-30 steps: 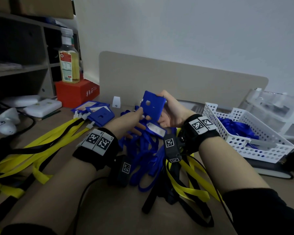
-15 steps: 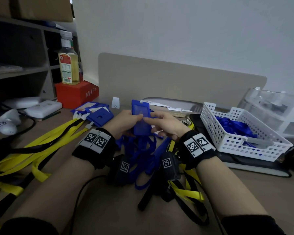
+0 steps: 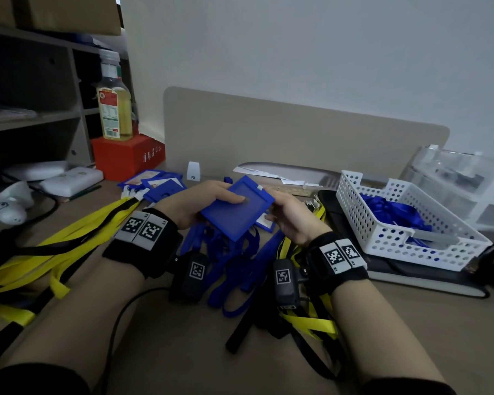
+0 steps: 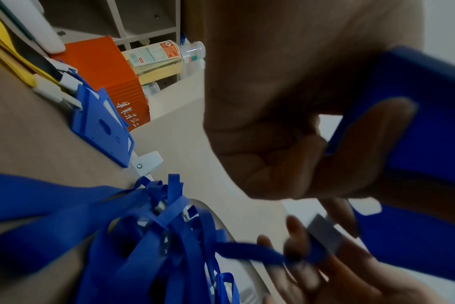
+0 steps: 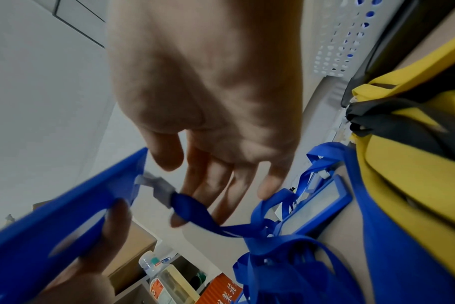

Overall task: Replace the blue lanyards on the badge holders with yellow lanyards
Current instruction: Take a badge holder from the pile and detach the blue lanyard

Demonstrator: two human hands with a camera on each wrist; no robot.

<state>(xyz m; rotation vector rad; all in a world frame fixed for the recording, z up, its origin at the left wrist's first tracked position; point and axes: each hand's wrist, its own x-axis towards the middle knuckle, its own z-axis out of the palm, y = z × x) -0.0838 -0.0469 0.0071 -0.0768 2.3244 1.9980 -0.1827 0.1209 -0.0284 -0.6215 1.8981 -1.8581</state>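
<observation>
1. Head view: left hand grips a blue holder at centre, thumb pressed on its face, lifting it off the desk, likely to free the clip end.
2. Right hand, at 3 o'clock of it, fingers loosely spread, reaches for the grey clip tying on the blue lanyard.
3. Yellow lanyards wait at 9 o'clock.

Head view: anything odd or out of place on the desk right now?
Nothing damaged or spilled. The blue lanyards lie in a tangled heap under the hands, and the held badge holder has its clip and blue strap attached.
</observation>
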